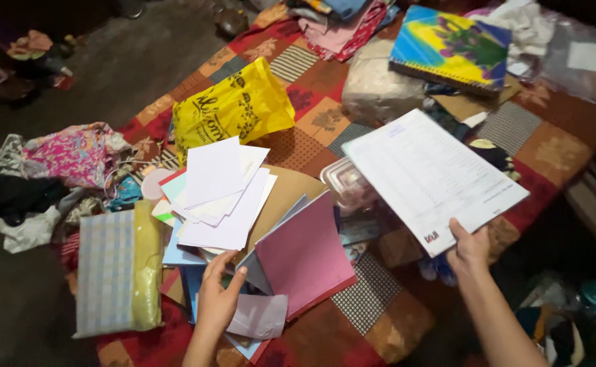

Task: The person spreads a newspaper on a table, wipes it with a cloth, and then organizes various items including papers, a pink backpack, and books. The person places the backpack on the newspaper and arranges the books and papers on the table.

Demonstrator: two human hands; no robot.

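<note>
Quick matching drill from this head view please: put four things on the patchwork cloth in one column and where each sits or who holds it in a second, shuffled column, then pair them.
Things:
1. white printed paper sheet
2. pink rectangular folder
3. yellow crumpled plastic bag
4. spiral notebook with a blue, yellow and purple cover

Places or states:
A. far end of the cloth, upper right of the view
B. held up at its near edge by the right hand
C. beside the left hand, which rests on the paper pile
D. just beyond the loose white papers, upper left of the cloth

Pairs: 1-B, 2-C, 3-D, 4-A
</note>
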